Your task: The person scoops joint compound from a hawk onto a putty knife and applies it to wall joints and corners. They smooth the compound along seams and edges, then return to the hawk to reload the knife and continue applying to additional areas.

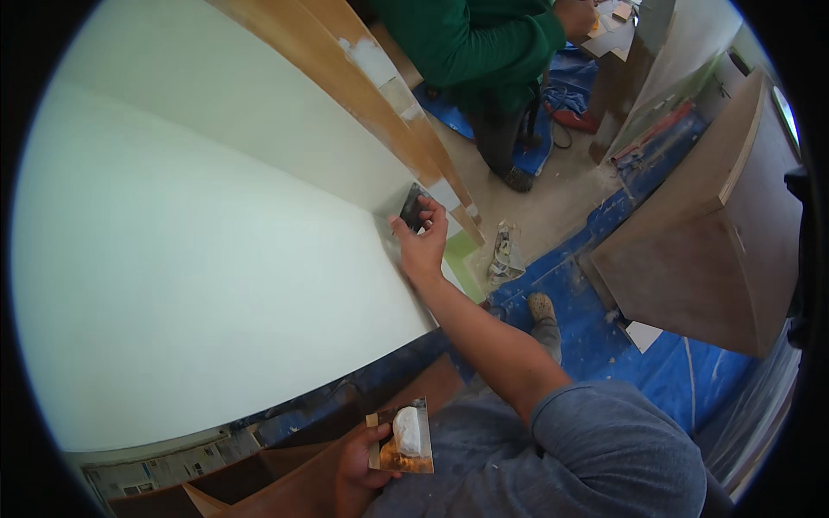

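My right hand (423, 242) grips a dark flat scraper blade (410, 207) at the inside corner where a white board (199, 285) meets an upright pale panel (233, 112) edged with wood. My left hand (358, 457) is low at the centre, closed round a square metal plate (380, 462) with a lump of white putty (406, 429) on it. The plate is below the board's front edge, apart from the scraper.
A co-worker in a green sleeve (484, 52) is beyond the wooden edge (380, 95). A brown box unit (673, 276) stands right, on blue sheeting (604, 380). A crumpled bag (505, 255) lies by my foot (542, 315). Brown compartments (285, 466) are below the board.
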A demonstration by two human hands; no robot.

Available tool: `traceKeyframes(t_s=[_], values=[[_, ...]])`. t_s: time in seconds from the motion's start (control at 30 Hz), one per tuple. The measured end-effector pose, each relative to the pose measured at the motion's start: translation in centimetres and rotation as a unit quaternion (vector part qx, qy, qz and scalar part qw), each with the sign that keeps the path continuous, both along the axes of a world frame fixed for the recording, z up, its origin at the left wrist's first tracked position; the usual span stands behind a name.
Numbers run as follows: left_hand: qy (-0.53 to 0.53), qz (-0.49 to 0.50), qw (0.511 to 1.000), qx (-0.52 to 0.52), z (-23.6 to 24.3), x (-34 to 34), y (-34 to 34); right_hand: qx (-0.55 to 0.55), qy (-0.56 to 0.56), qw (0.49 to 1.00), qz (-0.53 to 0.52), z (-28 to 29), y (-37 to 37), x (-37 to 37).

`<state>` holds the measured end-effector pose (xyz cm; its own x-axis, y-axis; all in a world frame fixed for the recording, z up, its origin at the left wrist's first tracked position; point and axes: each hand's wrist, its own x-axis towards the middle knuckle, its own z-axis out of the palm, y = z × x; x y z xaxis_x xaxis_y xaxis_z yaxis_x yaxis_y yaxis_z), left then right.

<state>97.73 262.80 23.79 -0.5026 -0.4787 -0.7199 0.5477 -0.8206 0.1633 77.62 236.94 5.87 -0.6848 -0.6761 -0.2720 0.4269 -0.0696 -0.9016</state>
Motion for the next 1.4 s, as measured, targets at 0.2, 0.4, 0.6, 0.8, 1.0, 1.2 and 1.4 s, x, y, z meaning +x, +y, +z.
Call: traceKeyframes(t_s=[0.2,0.4,0.6,0.8,1.0,1.2,1.4], values=[[0.014,-0.016,1.000,0.006,-0.2,0.2,0.0,-0.002,0.049,0.998,-0.025,-0.8,-0.5,0.0],[0.002,-0.009,1.000,0.013,0.1,-0.3,-0.2,-0.017,0.008,1.000,-0.024,-0.8,-0.9,-0.2],[-0.014,-0.026,0.999,0.025,-0.1,-0.2,-0.5,-0.029,-0.025,0.999,0.001,-0.5,-1.3,-0.1],[-0.008,-0.029,0.999,0.022,-0.3,0.0,-0.2,0.020,-0.002,0.999,0.041,-0.6,-0.5,-0.9],[0.000,-0.028,0.999,0.014,-0.1,0.1,0.0,0.060,-0.013,0.994,0.087,-0.8,1.6,-1.8],[0.004,-0.030,0.999,0.022,0.2,0.2,0.0,-0.002,0.033,0.999,0.015,0.3,0.6,-2.4],[-0.020,-0.039,0.999,-0.003,0.1,-0.1,0.0,0.039,0.056,0.996,0.061,1.0,0.4,-2.1]])
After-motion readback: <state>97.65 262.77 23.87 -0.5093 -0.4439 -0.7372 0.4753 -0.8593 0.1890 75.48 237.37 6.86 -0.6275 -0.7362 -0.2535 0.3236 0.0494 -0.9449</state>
